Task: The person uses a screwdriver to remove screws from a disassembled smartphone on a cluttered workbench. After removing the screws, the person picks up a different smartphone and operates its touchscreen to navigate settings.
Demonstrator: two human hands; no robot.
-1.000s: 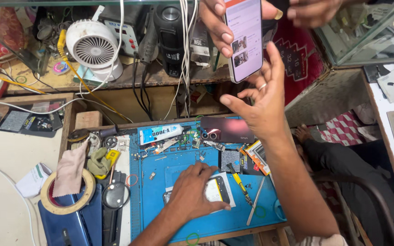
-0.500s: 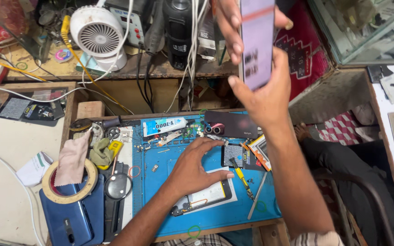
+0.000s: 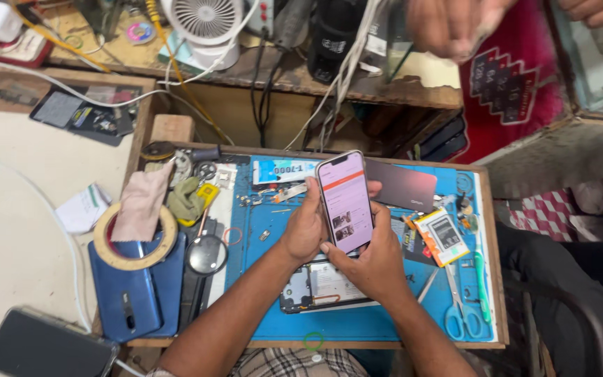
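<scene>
A smartphone (image 3: 345, 201) with a lit pinkish screen is held upright over the blue work mat (image 3: 385, 321). My left hand (image 3: 305, 229) grips its left edge, fingers wrapped behind it. My right hand (image 3: 373, 267) cups its lower right corner, thumb on the bottom of the screen. Under my hands an opened phone (image 3: 315, 287) lies flat on the mat with its insides showing. Another person's hand (image 3: 455, 26) hovers at the top of the view, apart from the smartphone.
Around the mat lie a phone battery (image 3: 441, 236), blue-handled scissors (image 3: 460, 307), a dark phone back (image 3: 403, 185), a magnifier (image 3: 206, 255), a tape roll (image 3: 134, 237) with a cloth, and a blue phone (image 3: 130, 304). A white fan (image 3: 207, 24) and cables crowd the shelf behind.
The smartphone came down from the other person's raised hand to just over the mat. My left hand left the opened phone and joined my right hand on the smartphone.
</scene>
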